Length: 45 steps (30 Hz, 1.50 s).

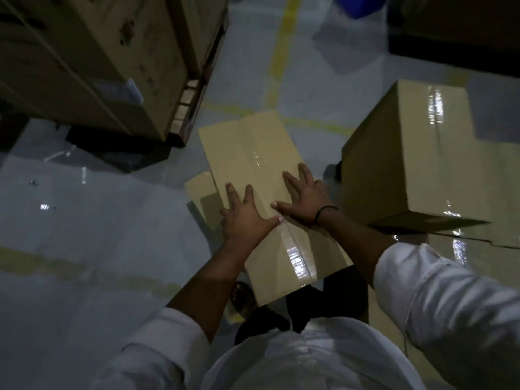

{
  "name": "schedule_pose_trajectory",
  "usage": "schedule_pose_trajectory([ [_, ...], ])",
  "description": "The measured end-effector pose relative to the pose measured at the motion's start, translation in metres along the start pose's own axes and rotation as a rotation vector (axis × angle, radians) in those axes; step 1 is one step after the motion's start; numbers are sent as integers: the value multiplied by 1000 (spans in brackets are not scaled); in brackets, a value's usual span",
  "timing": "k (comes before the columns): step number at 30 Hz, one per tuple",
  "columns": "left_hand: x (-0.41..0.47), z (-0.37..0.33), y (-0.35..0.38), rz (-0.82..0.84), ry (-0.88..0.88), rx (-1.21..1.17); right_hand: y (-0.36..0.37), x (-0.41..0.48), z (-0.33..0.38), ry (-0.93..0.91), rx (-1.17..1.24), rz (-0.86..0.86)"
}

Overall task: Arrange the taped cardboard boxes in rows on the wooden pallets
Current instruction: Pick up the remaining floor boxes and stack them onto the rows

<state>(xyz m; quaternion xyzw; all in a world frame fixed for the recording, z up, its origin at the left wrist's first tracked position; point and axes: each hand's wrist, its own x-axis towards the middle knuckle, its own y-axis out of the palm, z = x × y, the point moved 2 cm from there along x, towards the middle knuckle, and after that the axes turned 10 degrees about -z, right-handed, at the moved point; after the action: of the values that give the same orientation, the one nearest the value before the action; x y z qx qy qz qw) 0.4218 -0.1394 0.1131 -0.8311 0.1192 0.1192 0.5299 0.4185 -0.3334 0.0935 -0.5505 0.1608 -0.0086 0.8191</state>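
A taped cardboard box (253,153) stands on the floor in front of me, clear tape running down its top seam. My left hand (244,215) lies flat on its top near the left edge, fingers spread. My right hand (304,195) lies flat beside it, a black band on the wrist. A second taped box (408,164) stands to the right, with more taped cardboard (484,249) below it. At the upper left, large stacked boxes (92,60) sit on a wooden pallet (188,99).
The grey floor (84,220) has yellow lines (281,52) and small scraps at the left. Another dark pallet load (455,26) fills the upper right corner. A blue object (357,4) shows at the top edge. My sandalled foot (242,296) is under the box's near end.
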Motion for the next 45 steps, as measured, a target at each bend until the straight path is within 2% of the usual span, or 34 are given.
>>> schedule_pose_trajectory([
  [12,-108,-69,-4,-32,141,107,-46,-125,-53,151,116,-123],
  [24,-260,-93,51,-51,39,41,-44,-259,-120,75,25,-165],
  [28,-308,-96,62,-91,56,27,-54,-307,-131,58,23,-216],
  [34,-361,-104,66,-69,106,20,-59,-364,-143,86,-25,-286],
  [45,-460,-103,92,-25,308,75,-45,-493,-174,248,-5,-393],
])
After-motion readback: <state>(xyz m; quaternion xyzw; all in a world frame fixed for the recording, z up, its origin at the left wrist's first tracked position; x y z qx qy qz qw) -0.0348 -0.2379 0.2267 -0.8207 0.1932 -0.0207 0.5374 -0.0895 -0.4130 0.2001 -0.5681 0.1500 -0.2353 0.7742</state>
